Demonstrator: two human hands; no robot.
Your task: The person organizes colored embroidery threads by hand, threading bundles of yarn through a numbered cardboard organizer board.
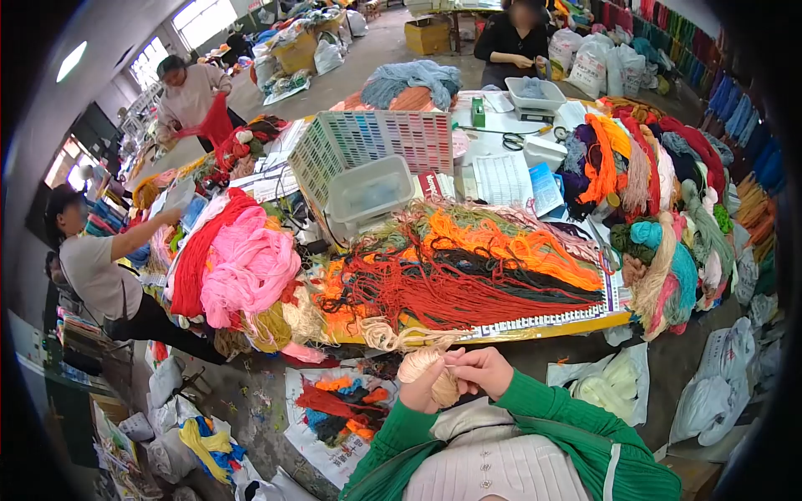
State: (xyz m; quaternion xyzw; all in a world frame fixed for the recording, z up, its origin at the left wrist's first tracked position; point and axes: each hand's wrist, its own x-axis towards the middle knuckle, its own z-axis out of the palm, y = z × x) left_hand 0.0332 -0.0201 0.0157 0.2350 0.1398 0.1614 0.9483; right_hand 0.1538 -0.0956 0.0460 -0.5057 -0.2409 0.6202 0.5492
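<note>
A peach-cream bundle of yarn is in front of my chest, just off the table's near edge. My left hand is closed around its lower left side. From the right, my right hand pinches at the same yarn, its thumb and fingers pressed together. Loose cream strands lie on the table edge just above the bundle. Behind them spreads a wide heap of red yarn, mixed with orange yarn and black strands.
Beyond the heap stand a colour-sample board and a clear plastic tub. Scissors lie by papers. Pink skeins are piled left, mixed skeins right. Yarn-covered sheets lie on the floor. Several other people work around.
</note>
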